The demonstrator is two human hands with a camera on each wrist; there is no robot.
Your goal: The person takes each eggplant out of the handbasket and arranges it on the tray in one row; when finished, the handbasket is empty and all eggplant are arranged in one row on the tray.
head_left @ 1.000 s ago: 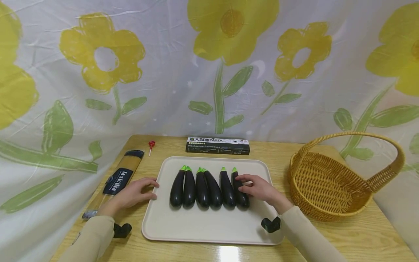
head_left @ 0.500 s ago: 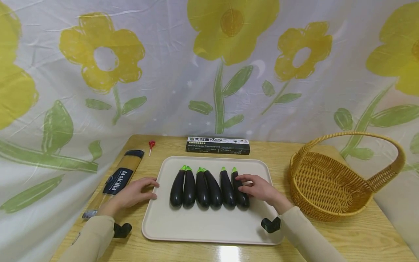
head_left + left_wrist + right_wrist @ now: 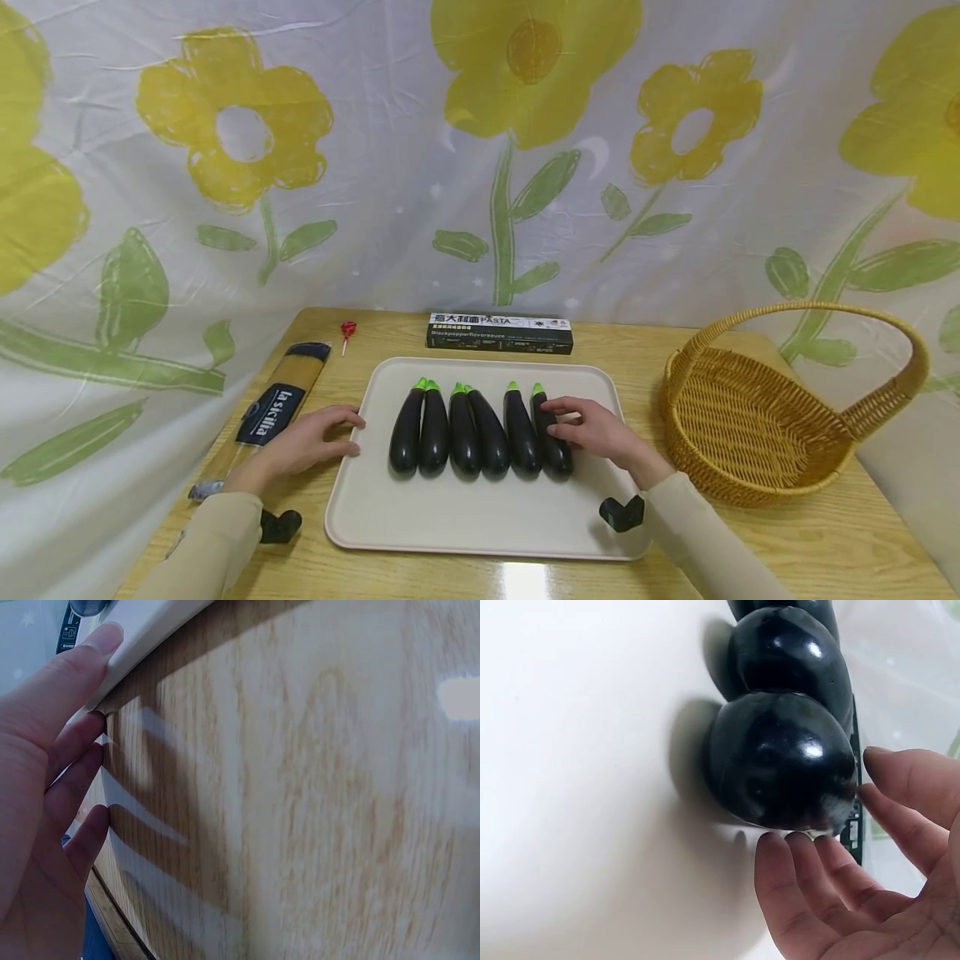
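Note:
Several dark purple eggplants (image 3: 465, 433) with green caps lie side by side on a cream tray (image 3: 465, 517). My right hand (image 3: 592, 433) rests on the tray beside the rightmost eggplant (image 3: 551, 437). Its thumb sits over the top and its fingertips touch the side. In the right wrist view the fingers (image 3: 795, 877) are nearly straight and brush the rounded end of that eggplant (image 3: 780, 761). My left hand (image 3: 307, 442) lies flat on the table. Its thumb (image 3: 101, 637) is against the tray's left rim (image 3: 150, 630) and its fingers are straight.
A wicker basket (image 3: 757, 425) with a hoop handle stands at the right. A black pasta box (image 3: 498, 333) lies behind the tray, a spaghetti pack (image 3: 273, 408) to its left, and a small red item (image 3: 347, 331) near the back. Flowered cloth hangs behind the wooden table (image 3: 825, 542).
The right hand's fingertips have settled slightly closer against the rightmost eggplant. The left hand and everything else stay as they were.

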